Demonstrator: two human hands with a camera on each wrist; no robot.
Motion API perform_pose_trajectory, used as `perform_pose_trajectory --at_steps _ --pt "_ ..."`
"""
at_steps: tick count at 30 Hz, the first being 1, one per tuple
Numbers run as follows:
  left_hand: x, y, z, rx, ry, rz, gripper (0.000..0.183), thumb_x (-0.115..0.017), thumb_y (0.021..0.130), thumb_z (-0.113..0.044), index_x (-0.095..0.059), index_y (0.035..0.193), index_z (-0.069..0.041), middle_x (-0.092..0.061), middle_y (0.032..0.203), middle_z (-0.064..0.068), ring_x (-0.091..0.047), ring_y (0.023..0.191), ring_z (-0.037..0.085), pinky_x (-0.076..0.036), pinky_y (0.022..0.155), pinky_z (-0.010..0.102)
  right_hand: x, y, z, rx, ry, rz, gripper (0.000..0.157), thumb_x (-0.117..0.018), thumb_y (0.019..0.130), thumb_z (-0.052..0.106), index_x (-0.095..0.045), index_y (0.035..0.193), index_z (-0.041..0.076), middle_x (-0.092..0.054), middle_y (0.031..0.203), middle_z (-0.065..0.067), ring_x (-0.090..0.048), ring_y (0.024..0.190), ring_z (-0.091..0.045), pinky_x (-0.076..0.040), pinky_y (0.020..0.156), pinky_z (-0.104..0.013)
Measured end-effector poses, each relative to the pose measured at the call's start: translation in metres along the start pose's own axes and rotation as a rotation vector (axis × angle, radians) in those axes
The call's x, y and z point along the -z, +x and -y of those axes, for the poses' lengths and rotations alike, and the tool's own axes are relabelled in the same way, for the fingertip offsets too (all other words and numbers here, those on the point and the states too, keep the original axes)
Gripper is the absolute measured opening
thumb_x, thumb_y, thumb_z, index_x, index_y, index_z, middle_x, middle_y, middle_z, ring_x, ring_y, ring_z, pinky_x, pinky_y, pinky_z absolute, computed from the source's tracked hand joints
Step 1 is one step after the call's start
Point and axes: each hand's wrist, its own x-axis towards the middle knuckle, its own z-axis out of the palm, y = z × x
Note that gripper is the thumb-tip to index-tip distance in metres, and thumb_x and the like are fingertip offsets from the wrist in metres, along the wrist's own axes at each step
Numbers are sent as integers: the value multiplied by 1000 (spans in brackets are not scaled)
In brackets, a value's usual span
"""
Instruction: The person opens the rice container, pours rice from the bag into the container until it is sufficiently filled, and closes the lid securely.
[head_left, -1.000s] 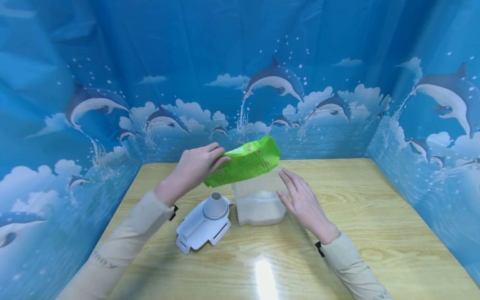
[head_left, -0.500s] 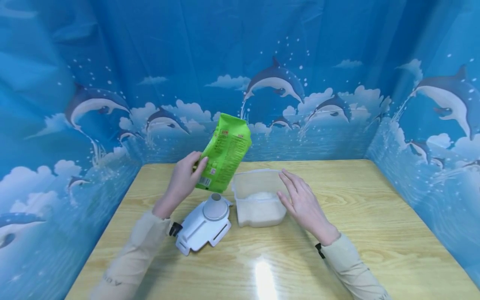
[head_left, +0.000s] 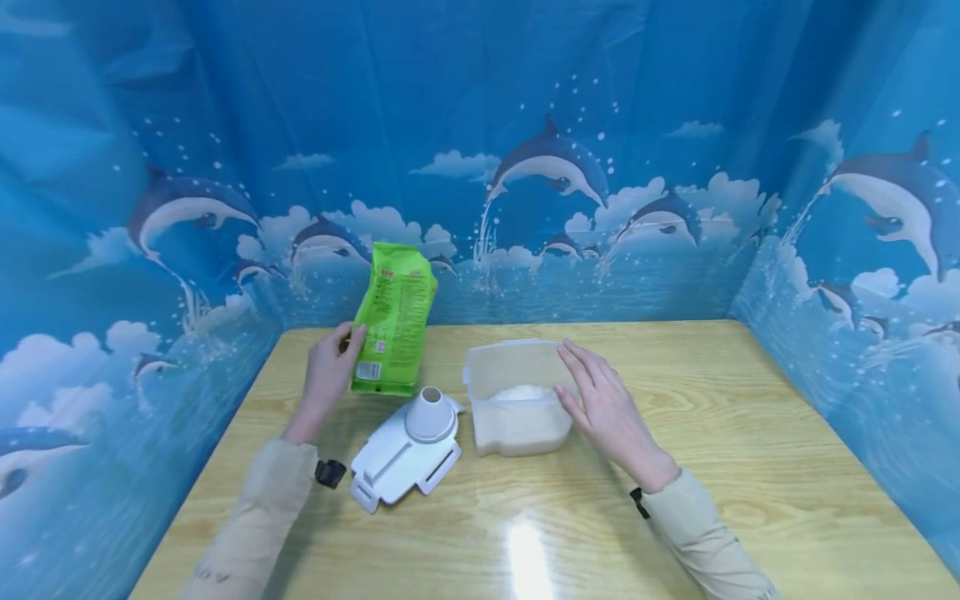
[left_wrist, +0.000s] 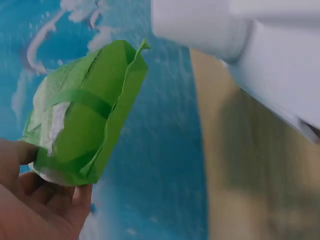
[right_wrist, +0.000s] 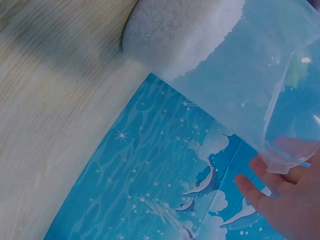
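My left hand (head_left: 326,375) grips a green printed bag (head_left: 397,321) by its left edge. The bag stands upright, its barcode end low over the left back of the table. In the left wrist view, thumb and fingers pinch the bag (left_wrist: 90,110) from both sides. My right hand (head_left: 611,408) has relaxed, nearly straight fingers at the right side of a translucent plastic container (head_left: 517,429). White grains (head_left: 521,393) fill its lower part. In the right wrist view, the fingers (right_wrist: 262,197) are at the container's rim corner, partly behind the clear plastic.
A white lid with a cone-shaped spout (head_left: 431,417) lies on the wood-grain table (head_left: 750,467), left of the container and in front of the bag. Blue dolphin-print curtains (head_left: 480,150) enclose the table at the back and sides.
My left hand has moved left and down with the bag, turning it from lying tilted over the container to upright beside it. The right hand and container have stayed put.
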Motion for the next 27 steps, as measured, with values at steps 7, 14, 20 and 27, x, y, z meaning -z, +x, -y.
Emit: perform_pose_trajectory --at_steps 7,14,20,27 --pt "12 -6 38 195 67 17 48 -43 110 -35 -61 100 8 -59 84 15 -48 71 16 -42 62 28 0 0 0 8 -1 -6 60 -43 108 39 -38 153 -1 -38 158 -18 -41 140 -39 -32 117 -55" --pt "14 -14 76 323 109 87 55 -37 111 -33 -50 139 12 -60 124 33 -58 86 24 -50 77 34 -1 0 0 10 1 -7 61 -41 109 41 -38 153 -1 -38 158 -18 -41 140 -39 -33 117 -56" --pt "13 -16 96 412 155 167 63 -31 111 -38 -42 144 14 -52 134 37 -57 108 41 -48 98 54 -1 0 2 17 6 -16 61 -40 109 42 -39 153 0 -39 158 -17 -41 140 -38 -33 117 -54" --pt "14 -12 97 460 199 226 68 -29 110 -44 -37 148 11 -40 148 36 -45 132 49 -37 112 58 1 0 1 6 6 -7 61 -42 109 40 -38 153 -1 -38 158 -18 -40 141 -37 -32 118 -54"
